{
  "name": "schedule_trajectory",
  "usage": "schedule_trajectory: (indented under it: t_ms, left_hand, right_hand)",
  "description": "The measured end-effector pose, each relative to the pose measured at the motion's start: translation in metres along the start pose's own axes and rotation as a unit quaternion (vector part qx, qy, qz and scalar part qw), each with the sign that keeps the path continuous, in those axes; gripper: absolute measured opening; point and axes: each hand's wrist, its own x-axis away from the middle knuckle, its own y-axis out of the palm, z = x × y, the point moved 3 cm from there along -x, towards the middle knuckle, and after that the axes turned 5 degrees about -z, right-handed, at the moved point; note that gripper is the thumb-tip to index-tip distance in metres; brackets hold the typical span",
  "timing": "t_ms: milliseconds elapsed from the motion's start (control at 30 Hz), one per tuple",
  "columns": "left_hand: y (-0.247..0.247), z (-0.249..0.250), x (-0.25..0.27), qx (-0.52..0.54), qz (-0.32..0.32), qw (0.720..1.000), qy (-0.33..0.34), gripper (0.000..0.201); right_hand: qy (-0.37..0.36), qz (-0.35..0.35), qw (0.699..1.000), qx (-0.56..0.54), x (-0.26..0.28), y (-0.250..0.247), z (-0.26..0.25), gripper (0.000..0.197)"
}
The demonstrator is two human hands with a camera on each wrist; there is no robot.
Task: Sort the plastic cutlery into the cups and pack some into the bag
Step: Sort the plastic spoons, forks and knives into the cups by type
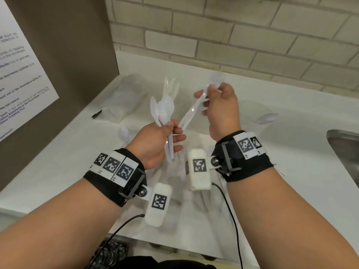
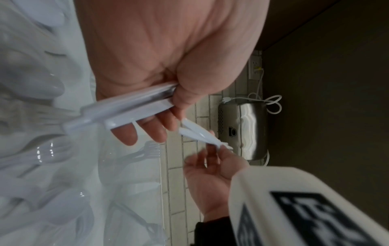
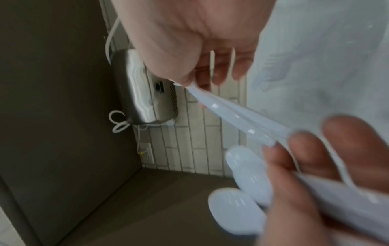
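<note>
Left hand: our left hand is raised over the counter, thumb and fingers curled round a bunch of spoons, bowls pointing up and away from us.
Spoon handles: they run down through the palm and stick out below it; the left wrist view shows them clamped under the thumb.
Right hand: our right hand is up too, just beside the left, fingers curled and pinching a clear handle.
That piece: it slants from the right hand's fingers down to the left hand's fingertips, and its lower end touches them. Its head is blurred past the right knuckles, so we cannot tell which kind it is.
Right wrist view: the same handles stretch from the thumb to the left hand's fingers, with two spoon bowls in front.
Loose cutlery: one spoon lies on the counter left of the left hand, another lies to the right, near the sink.
Bag: a clear bag lies at the back left by the wall, well apart from both hands.
Under the wrists: more clear cutlery lies in a heap.
Cups: we cannot make them out.
</note>
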Motion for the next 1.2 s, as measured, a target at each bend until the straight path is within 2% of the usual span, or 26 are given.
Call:
schedule_trajectory:
  t_ms: [100, 200, 267, 367, 467, 533, 633, 700, 800, 900, 1000, 1100, 1200]
  left_hand:
    - [-0.001, 0.002, 0.002, -0.004, 0.005, 1.0, 0.003, 0.021]
    - [-0.003, 0.001, 0.001, -0.008, 0.008, 1.0, -0.004, 0.019]
    - [-0.002, 0.0, 0.0, -0.003, -0.001, 1.0, -0.007, 0.018]
    - [0.001, -0.002, 0.0, -0.006, -0.029, 1.0, -0.005, 0.019]
    - [0.005, -0.003, 0.002, -0.014, -0.064, 0.998, -0.002, 0.021]
    - [0.005, -0.004, 0.002, -0.034, -0.072, 0.997, 0.0, 0.022]
    - [0.006, -0.005, 0.002, -0.069, -0.075, 0.995, 0.0, 0.021]
    - [0.008, -0.005, 0.001, -0.082, -0.076, 0.994, -0.001, 0.022]
    - [0.011, -0.006, 0.0, -0.094, -0.075, 0.993, -0.003, 0.022]
    - [0.019, -0.008, -0.002, -0.113, -0.078, 0.991, -0.004, 0.019]
    - [0.029, -0.009, -0.005, -0.127, -0.08, 0.989, -0.008, 0.02]
    - [0.038, -0.01, -0.008, -0.117, -0.082, 0.99, -0.016, 0.018]
    - [0.045, -0.013, -0.012, -0.08, -0.085, 0.993, -0.031, 0.018]
  right_hand:
    - [-0.082, 0.077, 0.994, -0.008, -0.018, -0.024, -0.019, 0.012]
    - [-0.132, 0.112, 0.985, -0.005, -0.036, -0.038, -0.03, 0.014]
    - [-0.118, 0.104, 0.987, 0.033, -0.046, -0.038, -0.02, 0.011]
    - [-0.051, 0.065, 0.987, 0.14, -0.061, -0.032, 0.015, 0.014]
    - [-0.004, 0.05, 0.968, 0.247, -0.072, -0.029, 0.038, 0.021]
    - [0.019, 0.033, 0.959, 0.279, -0.079, -0.029, 0.044, 0.027]
    - [0.072, -0.012, 0.954, 0.291, -0.081, -0.03, 0.044, 0.043]
    - [0.08, -0.013, 0.954, 0.29, -0.077, -0.036, 0.039, 0.047]
    - [0.049, 0.018, 0.966, 0.255, -0.066, -0.046, 0.029, 0.041]
    - [0.021, 0.022, 0.979, 0.203, -0.046, -0.048, 0.02, 0.025]
    - [0.042, -0.053, 0.991, 0.116, -0.019, -0.04, 0.009, 0.015]
    - [0.072, -0.157, 0.98, 0.097, 0.001, -0.032, 0.008, 0.042]
    - [0.12, -0.243, 0.962, 0.038, 0.012, -0.029, 0.016, 0.056]
